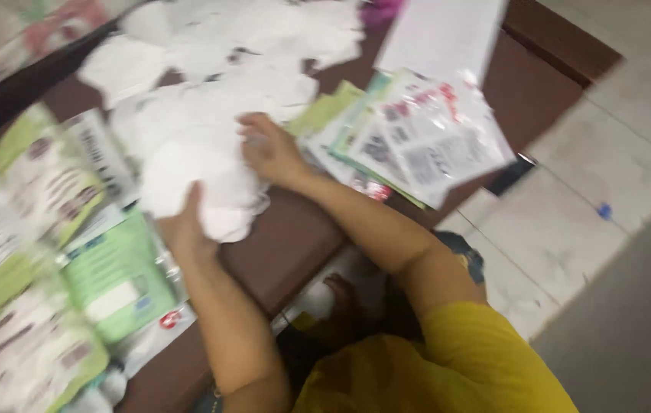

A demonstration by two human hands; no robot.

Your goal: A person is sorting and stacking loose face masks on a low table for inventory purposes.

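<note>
Bare brown worktop [295, 245] shows only in a narrow strip between the two forearms, running from the white pads [203, 145] to the near edge — the one open lane. To the left, green and white packets [58, 252] crowd the surface right up to the left hand [188, 226]. To the right, clear printed packets [425, 138] overhang the edge, just beside the right hand [268, 149]. Beyond both hands the heap of white pads covers the far surface. The tiled floor [608, 168] on the right lies open.
</note>
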